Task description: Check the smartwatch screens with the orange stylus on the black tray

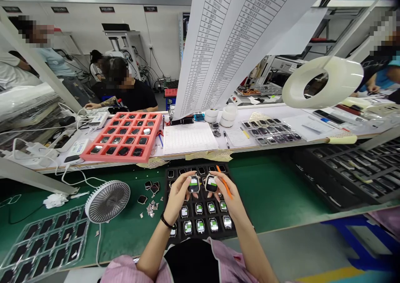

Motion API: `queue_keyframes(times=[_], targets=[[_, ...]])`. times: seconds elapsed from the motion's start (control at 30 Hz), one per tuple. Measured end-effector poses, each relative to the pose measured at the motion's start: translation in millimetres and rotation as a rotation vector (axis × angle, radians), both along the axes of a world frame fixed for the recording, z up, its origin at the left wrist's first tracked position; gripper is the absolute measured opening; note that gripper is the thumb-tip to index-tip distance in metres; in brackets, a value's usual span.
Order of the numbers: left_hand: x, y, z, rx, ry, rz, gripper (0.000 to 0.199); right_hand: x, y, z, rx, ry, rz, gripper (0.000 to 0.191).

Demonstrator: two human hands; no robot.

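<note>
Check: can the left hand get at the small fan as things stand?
Likely yes, once the left hand lets go of the watch-like device: the small fan sits just left of the black tray, with only scattered small pieces between.

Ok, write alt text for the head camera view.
The left hand and right hand each hold a small watch above a black tray of similar watches, with an orange stick in the right hand. A desk fan stands left of the tray; a red tray sits beyond.
</note>
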State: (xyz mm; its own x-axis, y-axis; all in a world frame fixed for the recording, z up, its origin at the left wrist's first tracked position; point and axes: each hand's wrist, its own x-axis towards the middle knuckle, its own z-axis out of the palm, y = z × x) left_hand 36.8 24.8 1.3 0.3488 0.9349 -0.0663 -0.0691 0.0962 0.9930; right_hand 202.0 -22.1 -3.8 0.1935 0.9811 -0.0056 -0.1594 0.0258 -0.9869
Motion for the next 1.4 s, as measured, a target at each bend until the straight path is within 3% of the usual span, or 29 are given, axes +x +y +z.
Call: queue_keyframes(times=[0.57, 0.93, 1.23, 1.4], targets=[[1.0, 0.2, -1.2, 0.037, 0.046, -0.027, 0.045, 6.7, -0.3, -7.1, -0.044, -0.029, 0.085, 0.045], [1.3, 3.4, -5.7, -0.013, 0.016, -0.005, 0.034, 8.8, -0.2, -10.5, -0.040, -0.024, 0.118, 0.049], [1.7, -1.0, -2.9, 0.038, 0.013, -0.076, 0.050, 5.6, 0.4, -2.1, -0.063, -0.022, -0.015, 0.037], [2.7, 0.6, -3.9, 0.049, 0.045, -0.020, 0.035, 4.2, 0.6, 0.8, -0.072, -0.031, -0.083, 0.035]])
